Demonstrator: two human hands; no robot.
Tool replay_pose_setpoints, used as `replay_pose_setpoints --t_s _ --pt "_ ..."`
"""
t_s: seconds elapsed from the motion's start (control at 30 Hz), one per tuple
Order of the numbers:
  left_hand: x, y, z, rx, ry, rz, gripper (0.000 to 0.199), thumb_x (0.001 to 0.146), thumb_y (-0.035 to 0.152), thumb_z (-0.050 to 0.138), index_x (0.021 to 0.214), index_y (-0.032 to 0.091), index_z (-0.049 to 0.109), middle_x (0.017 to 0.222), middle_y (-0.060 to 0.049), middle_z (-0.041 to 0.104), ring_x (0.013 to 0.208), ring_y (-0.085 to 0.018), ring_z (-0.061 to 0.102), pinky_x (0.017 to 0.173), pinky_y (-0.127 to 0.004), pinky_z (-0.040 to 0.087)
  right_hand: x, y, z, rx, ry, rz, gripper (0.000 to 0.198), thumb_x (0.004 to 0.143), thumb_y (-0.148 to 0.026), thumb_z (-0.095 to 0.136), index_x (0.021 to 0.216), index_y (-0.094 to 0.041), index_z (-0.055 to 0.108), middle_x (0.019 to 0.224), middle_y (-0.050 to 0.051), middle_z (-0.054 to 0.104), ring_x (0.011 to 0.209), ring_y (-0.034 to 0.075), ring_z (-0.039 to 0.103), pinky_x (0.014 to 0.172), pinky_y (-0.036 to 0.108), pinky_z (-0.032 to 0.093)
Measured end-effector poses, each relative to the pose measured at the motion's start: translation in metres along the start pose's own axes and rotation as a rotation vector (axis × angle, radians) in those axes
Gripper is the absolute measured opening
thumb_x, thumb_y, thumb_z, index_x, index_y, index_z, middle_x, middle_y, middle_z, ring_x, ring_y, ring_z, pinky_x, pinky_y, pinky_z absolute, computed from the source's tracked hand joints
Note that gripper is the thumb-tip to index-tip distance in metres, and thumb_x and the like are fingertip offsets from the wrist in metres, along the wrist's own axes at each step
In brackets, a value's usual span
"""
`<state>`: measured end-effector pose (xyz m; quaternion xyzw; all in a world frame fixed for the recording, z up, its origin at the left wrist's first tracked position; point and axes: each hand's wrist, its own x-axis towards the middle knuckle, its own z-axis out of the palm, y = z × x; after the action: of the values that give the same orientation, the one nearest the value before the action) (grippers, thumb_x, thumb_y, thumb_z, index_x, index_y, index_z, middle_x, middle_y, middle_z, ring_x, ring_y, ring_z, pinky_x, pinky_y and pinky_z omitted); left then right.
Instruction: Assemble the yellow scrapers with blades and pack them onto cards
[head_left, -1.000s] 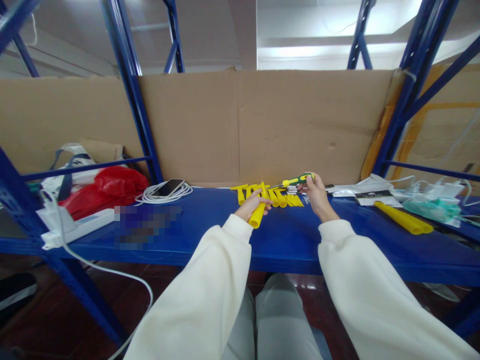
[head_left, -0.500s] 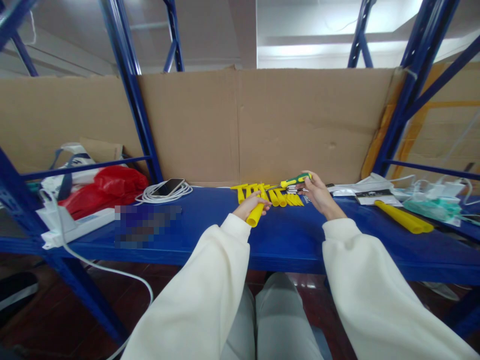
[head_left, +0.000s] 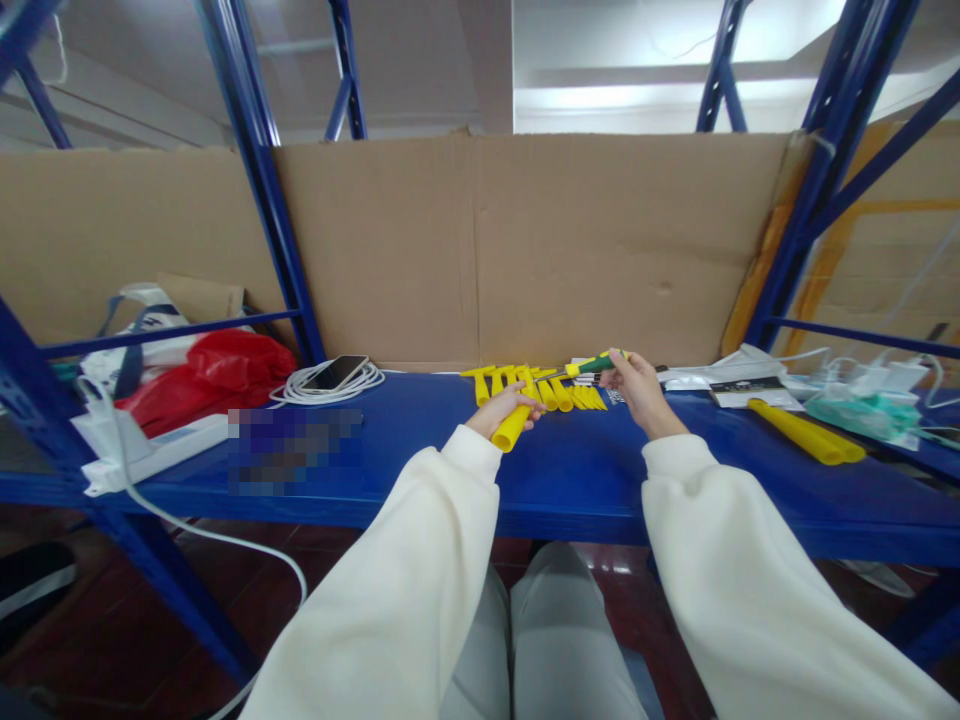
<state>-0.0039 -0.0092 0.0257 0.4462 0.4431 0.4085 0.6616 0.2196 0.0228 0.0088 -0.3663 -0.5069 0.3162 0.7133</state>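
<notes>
My left hand [head_left: 510,408] is closed around a yellow tube [head_left: 512,430], its open round end tilted toward me. In my right hand [head_left: 634,388] is a screwdriver [head_left: 589,368] with a green and yellow handle. Its thin shaft points left, and the tip is close to the far end of the held tube; whether they touch I cannot tell. Behind my hands, several yellow tubular pieces [head_left: 559,394] lie in a row on the blue shelf [head_left: 420,440], with smaller yellow pieces [head_left: 591,398] at the right end of the row.
Two long yellow tubes [head_left: 806,432] lie at the right, near clear and green plastic bags [head_left: 862,415]. To the left are a phone [head_left: 339,373] on a coiled white cable [head_left: 300,392], a red bag [head_left: 217,375] and a white power strip [head_left: 180,447]. A cardboard wall [head_left: 570,250] stands behind.
The screwdriver has shifted slightly, and my right fingers have changed position on its handle. My left hand keeps the yellow tube in nearly the same place.
</notes>
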Motion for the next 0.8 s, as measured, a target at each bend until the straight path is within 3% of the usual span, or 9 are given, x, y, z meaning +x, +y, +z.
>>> replay_pose_setpoints --t_s 0.2,0.43,0.8 --pt "0.001 0.0 0.001 -0.012 0.001 -0.002 0.076 0.085 -0.002 0.051 0.154 0.021 0.029 0.094 -0.009 0.072 0.045 -0.007 0.053 0.038 -0.015 0.04 -0.002 -0.003 0.001 0.044 0.017 0.075 0.043 0.067 -0.058 0.082 0.077 -0.022 0.06 0.048 -0.007 0.056 0.043 0.011 0.054 0.045 0.023 0.047" --pt "0.003 0.0 -0.002 -0.045 -0.03 -0.012 0.083 0.081 -0.002 0.055 0.154 0.023 0.026 0.105 -0.011 0.071 0.044 -0.006 0.054 0.039 -0.016 0.04 -0.003 -0.009 -0.001 0.161 -0.097 0.149 0.035 0.079 -0.048 0.078 0.076 -0.022 0.056 0.058 -0.002 0.066 0.051 0.011 0.062 0.054 0.022 0.053" --pt "0.001 0.002 -0.001 -0.06 -0.024 -0.025 0.083 0.082 -0.002 0.052 0.154 0.027 0.023 0.103 -0.009 0.07 0.046 -0.006 0.054 0.038 -0.014 0.039 0.005 0.003 -0.005 0.095 0.038 0.071 0.044 0.066 -0.05 0.086 0.071 -0.022 0.052 0.046 -0.007 0.051 0.039 0.008 0.049 0.037 0.018 0.037"
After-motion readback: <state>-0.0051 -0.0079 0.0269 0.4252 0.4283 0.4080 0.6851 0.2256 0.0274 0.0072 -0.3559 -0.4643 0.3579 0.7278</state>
